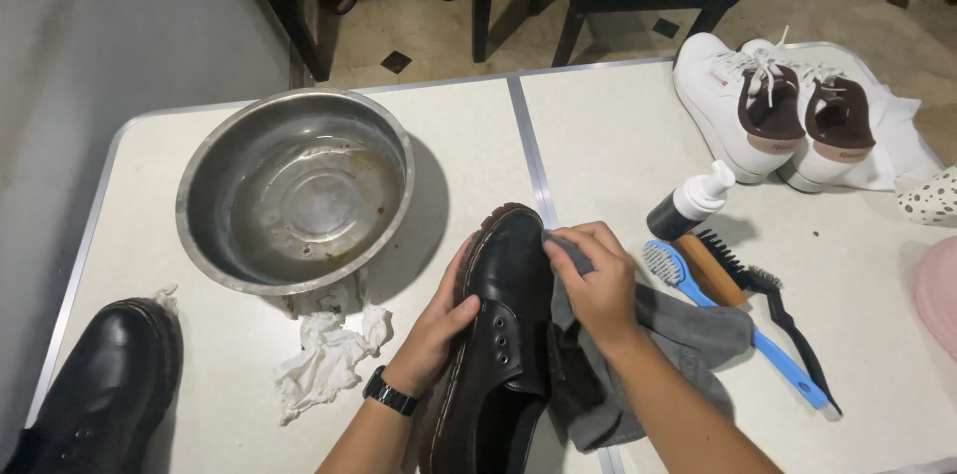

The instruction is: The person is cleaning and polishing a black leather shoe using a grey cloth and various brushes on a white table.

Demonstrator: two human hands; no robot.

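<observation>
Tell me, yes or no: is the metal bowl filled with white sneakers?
No. The metal bowl holds only a little murky water, while the white sneakers sit on the table at the far right.

White folding desk [598, 125] with a metal seam down the middle. Sitting on it: big steel bowl [295, 190], crumpled white tissue [324, 359], two black shoes [498, 334] [105, 384], grey cloth [678, 344], brushes [738, 315], a small bottle [690, 203], white sneakers [778, 110].

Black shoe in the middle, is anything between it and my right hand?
Yes: the grey cloth lies under the right hand, pressed against the black shoe. The left hand touches the shoe directly.
</observation>
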